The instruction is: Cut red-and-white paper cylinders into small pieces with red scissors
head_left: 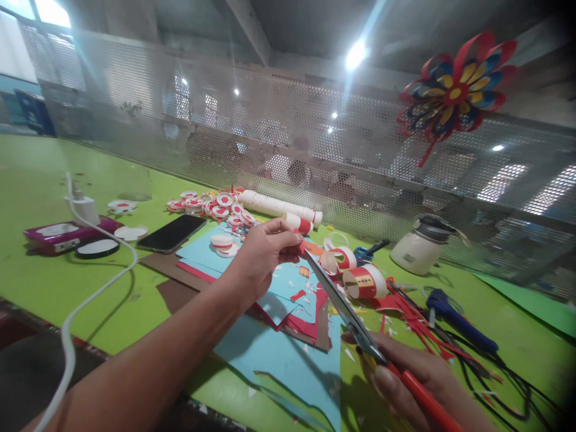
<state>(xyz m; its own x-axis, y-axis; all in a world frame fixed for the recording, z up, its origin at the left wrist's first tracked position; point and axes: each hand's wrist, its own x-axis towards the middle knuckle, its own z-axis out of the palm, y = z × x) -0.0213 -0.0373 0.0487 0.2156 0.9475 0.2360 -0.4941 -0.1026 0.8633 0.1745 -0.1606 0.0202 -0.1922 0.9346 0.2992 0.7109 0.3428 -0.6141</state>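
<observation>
Pinching, the left grip (263, 255) seemingly holds red paper (302, 247); right grip (405, 378) clasps scissors (346, 309).

A green table (40, 180) runs along a perforated metal screen (270, 120), beneath bright ceiling lights (355, 55).

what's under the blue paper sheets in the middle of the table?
Under the blue paper sheets lie red paper and brown card, edges poking out, on the green table. How far those layers run beneath is covered. Left hand hovers above.
</observation>
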